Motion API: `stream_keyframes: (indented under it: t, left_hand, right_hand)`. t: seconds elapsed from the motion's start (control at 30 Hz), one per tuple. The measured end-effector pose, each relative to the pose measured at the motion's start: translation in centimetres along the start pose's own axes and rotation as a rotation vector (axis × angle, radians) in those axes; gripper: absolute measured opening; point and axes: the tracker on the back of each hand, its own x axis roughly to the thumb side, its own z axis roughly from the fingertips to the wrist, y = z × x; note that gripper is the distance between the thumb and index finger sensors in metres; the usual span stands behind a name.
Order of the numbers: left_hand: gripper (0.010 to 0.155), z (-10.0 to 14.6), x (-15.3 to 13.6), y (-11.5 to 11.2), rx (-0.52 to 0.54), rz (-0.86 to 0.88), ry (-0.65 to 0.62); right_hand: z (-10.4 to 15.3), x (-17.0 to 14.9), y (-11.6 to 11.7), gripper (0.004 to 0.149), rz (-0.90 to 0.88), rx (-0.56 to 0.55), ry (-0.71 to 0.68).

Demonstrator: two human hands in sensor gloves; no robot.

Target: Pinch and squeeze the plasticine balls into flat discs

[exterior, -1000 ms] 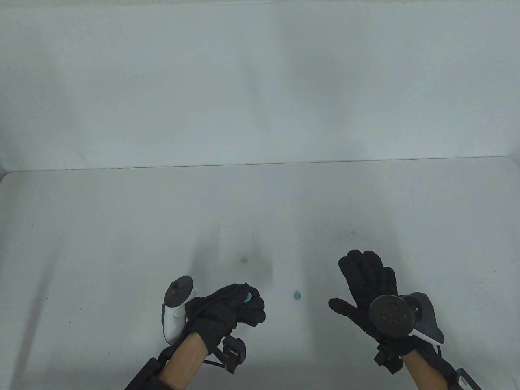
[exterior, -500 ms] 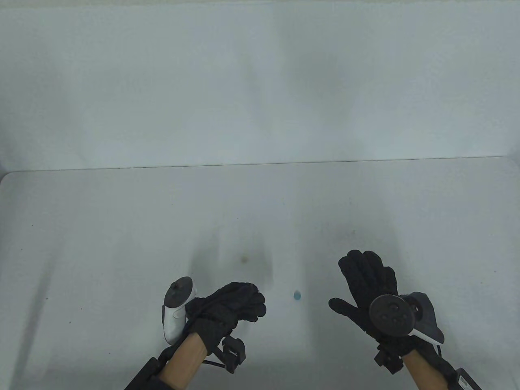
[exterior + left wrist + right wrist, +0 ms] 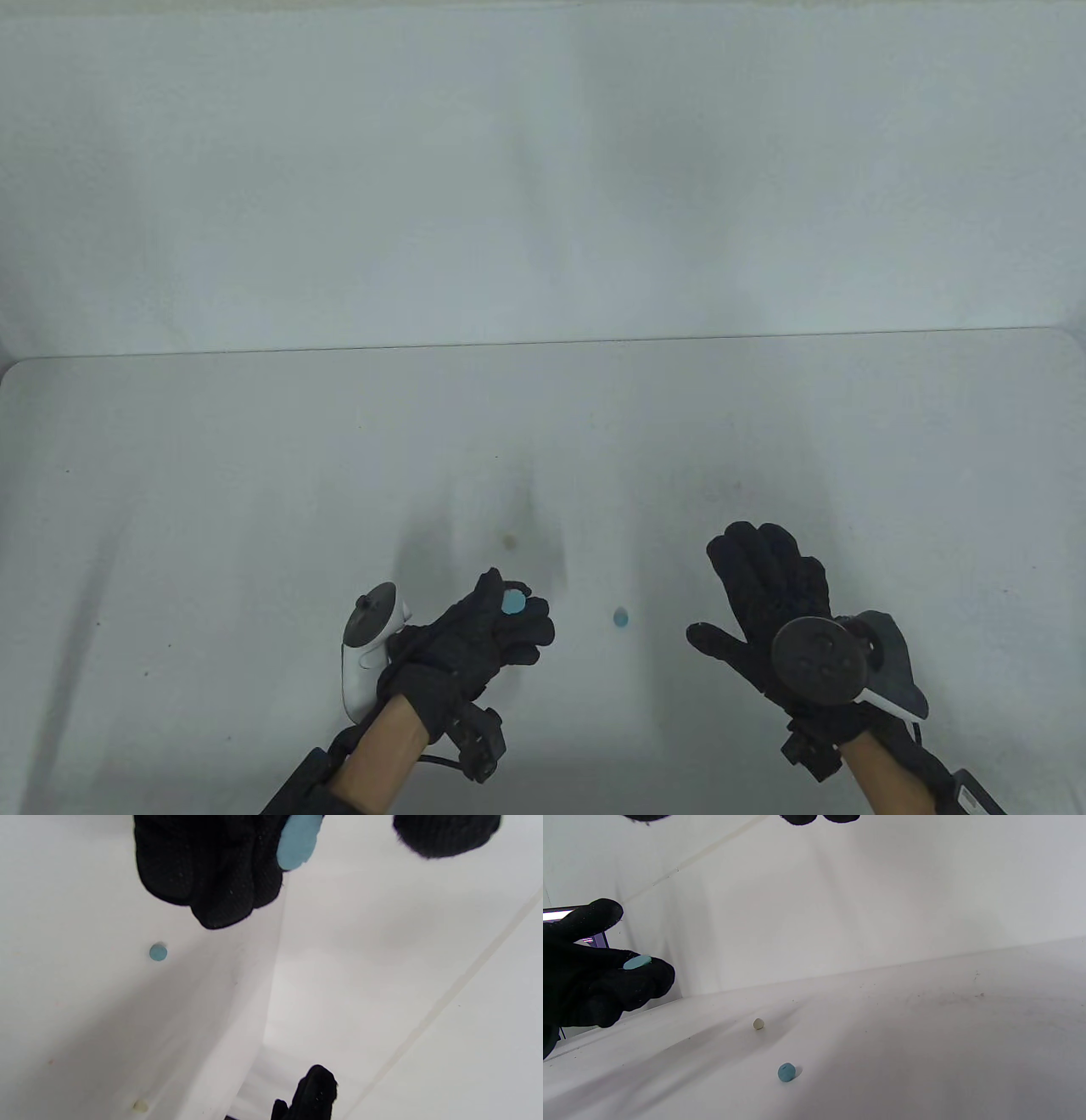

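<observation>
The flattened blue disc (image 3: 513, 603) lies on top of the curled fingers (image 3: 530, 624) of the left hand (image 3: 475, 645), with the thumb lifted off it, so the hand is parted and only carries the disc. I count 1 blue disc, 1 blue ball (image 3: 621, 618) and 1 pale ball (image 3: 510, 539), both balls lying free on the bench (image 3: 212, 475) between the 2 hands. Half a second ago the left fingers were closed over the disc and hid it; the right hand (image 3: 764, 594) stays spread over the bench with nothing in it.

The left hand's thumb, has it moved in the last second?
Yes. The left hand has lifted its thumb away toward the table's far edge, baring the flattened blue disc on its fingers; the blue ball stayed put.
</observation>
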Motion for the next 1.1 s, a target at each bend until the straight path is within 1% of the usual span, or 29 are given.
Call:
stream_keyframes:
  t: [0.17, 0.23, 0.3, 0.4, 0.47, 0.5, 0.53, 0.57, 0.6, 0.63, 0.67, 0.8, 0.87, 0.97, 1.0, 1.1]
  left_hand:
    - [0.051, 0.09, 0.09, 0.54, 0.087, -0.071, 0.018]
    - [0.045, 0.12, 0.14, 0.64, 0.108, -0.086, 0.025]
    - [0.042, 0.18, 0.30, 0.68, 0.132, -0.115, 0.026]
    - [0.042, 0.27, 0.65, 0.51, 0.149, -0.129, 0.010]
    - [0.043, 0.27, 0.57, 0.44, 0.142, -0.105, 0.016]
    - [0.044, 0.26, 0.46, 0.44, 0.130, -0.089, 0.016]
    - [0.047, 0.15, 0.24, 0.43, 0.097, -0.055, 0.004]
    - [0.064, 0.03, 0.10, 0.36, 0.050, -0.023, -0.004]
    - [0.080, -0.10, -0.12, 0.29, -0.047, 0.037, -0.003]
    - [0.086, -0.10, -0.26, 0.19, -0.074, 0.081, -0.005]
    - [0.087, -0.11, -0.30, 0.12, -0.062, 0.097, -0.006]
    - [0.077, -0.28, -0.16, -0.01, -0.076, 0.027, -0.023]
    - [0.067, -0.33, -0.08, 0.05, -0.053, 0.007, -0.022]
    - [0.052, -0.23, 0.04, 0.37, 0.009, -0.030, -0.013]
    - [0.050, -0.18, 0.09, 0.50, 0.030, -0.044, -0.008]
    - [0.047, -0.13, 0.24, 0.68, 0.046, -0.072, -0.013]
  right_hand:
    - [0.01, 0.01, 0.01, 0.085, 0.001, 0.000, 0.000]
    - [-0.02, 0.01, 0.05, 0.085, 0.000, 0.006, -0.001]
    - [0.02, 0.05, 0.02, 0.085, 0.002, 0.003, -0.001]
    - [0.00, 0.04, 0.01, 0.085, -0.001, 0.002, -0.003]
    - [0.03, 0.06, 0.01, 0.085, 0.001, 0.000, -0.004]
    - [0.03, 0.07, -0.01, 0.085, 0.002, -0.002, -0.005]
    - [0.04, 0.07, -0.02, 0.085, 0.001, -0.004, -0.006]
    - [0.03, 0.06, -0.01, 0.085, 0.000, -0.004, -0.007]
    - [0.02, 0.05, -0.01, 0.085, -0.001, -0.002, -0.007]
    - [0.03, 0.05, 0.00, 0.085, -0.001, -0.001, -0.006]
    - [0.04, 0.06, -0.01, 0.085, 0.000, -0.002, -0.006]
    - [0.03, 0.04, -0.03, 0.085, -0.002, -0.004, -0.005]
    - [0.05, 0.05, -0.01, 0.085, 0.000, -0.001, -0.004]
    - [0.05, 0.04, -0.04, 0.085, -0.001, -0.003, -0.004]
    - [0.04, 0.04, -0.03, 0.085, -0.001, -0.001, -0.004]
    - [0.07, 0.08, -0.06, 0.085, 0.001, -0.003, -0.004]
